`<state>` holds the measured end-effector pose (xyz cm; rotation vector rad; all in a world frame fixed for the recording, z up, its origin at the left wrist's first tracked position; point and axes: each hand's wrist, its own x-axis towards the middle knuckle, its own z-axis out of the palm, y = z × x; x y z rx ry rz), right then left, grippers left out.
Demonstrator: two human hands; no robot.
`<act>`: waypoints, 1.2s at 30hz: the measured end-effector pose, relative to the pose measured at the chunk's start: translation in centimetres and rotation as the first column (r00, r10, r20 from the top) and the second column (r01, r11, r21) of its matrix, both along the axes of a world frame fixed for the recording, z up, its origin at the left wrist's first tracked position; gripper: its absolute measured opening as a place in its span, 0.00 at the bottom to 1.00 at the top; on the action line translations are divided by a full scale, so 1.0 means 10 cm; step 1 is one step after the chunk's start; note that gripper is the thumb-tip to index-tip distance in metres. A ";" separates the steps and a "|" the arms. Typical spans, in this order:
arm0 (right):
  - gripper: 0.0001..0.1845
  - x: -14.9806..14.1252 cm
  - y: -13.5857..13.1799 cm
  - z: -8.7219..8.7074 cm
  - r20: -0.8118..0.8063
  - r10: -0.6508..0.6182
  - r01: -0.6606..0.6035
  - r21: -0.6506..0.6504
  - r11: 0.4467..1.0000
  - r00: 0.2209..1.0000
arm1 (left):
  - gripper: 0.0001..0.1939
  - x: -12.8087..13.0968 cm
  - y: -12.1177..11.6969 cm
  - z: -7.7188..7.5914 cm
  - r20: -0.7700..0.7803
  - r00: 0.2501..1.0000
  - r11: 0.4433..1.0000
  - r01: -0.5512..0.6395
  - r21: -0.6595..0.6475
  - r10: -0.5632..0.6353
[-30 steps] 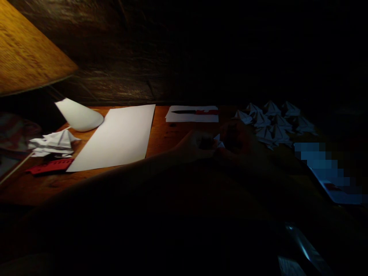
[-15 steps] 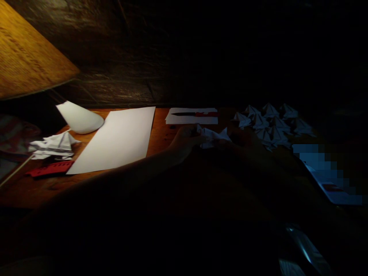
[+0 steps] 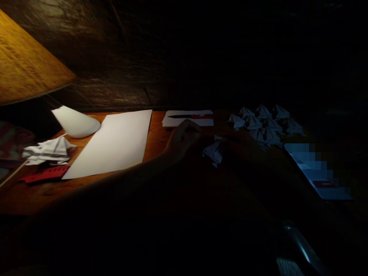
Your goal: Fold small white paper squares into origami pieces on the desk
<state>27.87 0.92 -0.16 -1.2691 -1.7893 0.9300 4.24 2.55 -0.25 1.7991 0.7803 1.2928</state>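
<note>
A small folded white paper figure [image 3: 214, 150] is at the middle of the dim table, its pointed ends showing. My right hand [image 3: 240, 145], very dark, is closed on its right side. Just left of the figure is my left hand [image 3: 184, 136], raised with its fingers curled. Shadow hides those fingertips, so whether they touch the paper cannot be seen. Behind my left hand, a knife with a red handle [image 3: 202, 116] lies across a small stack of white paper [image 3: 169, 122].
A large white sheet [image 3: 112, 145] and a white lamp base [image 3: 76, 122] under a yellow shade [image 3: 31, 61] are left. Near them are crumpled-looking folded paper [image 3: 53, 148] and a red slotted piece [image 3: 46, 174]. Several folded figures [image 3: 264, 124] and a phone-like lit object [image 3: 313, 172] are right.
The paper figure has turned and dropped a little toward me. My left hand has rotated upward, its fingers off the figure's near left end. The view has shifted slightly.
</note>
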 end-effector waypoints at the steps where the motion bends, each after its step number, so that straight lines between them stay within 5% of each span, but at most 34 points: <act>1: 0.09 0.01 0.00 -0.01 0.066 0.038 -0.042 0.056 0.998 0.997 | 0.05 -0.03 -0.01 0.01 -0.124 0.992 0.990 0.051 0.133 -0.034; 5: 0.25 0.01 0.01 -0.08 0.168 0.017 -0.053 0.213 0.976 0.986 | 0.16 -0.12 -0.05 -0.01 -0.546 0.811 0.825 0.445 0.349 -0.207; 7: 0.28 0.01 0.01 -0.09 0.171 -0.052 0.008 0.249 0.968 0.984 | 0.19 -0.14 -0.05 -0.03 -0.639 0.745 0.773 0.517 0.367 -0.194; 10: 0.18 0.02 0.02 -0.08 0.197 -0.111 0.045 0.313 0.949 0.974 | 0.19 -0.15 -0.02 -0.03 -0.707 0.699 0.736 0.535 0.414 -0.110; 20: 0.07 0.12 -0.11 0.01 0.433 -0.177 0.027 0.330 0.943 0.884 | 0.17 -0.14 -0.02 0.02 -0.747 0.663 0.695 0.514 0.503 0.051; 29: 0.21 0.03 -0.15 0.02 0.410 0.052 -0.177 0.274 0.945 0.911 | 0.14 -0.15 -0.04 0.04 -0.759 0.632 0.714 0.458 0.530 0.159; 36: 0.20 0.13 -0.09 -0.08 0.476 0.144 -0.338 0.351 0.873 0.867 | 0.14 -0.18 0.00 0.00 -0.749 0.662 0.733 0.491 0.470 0.036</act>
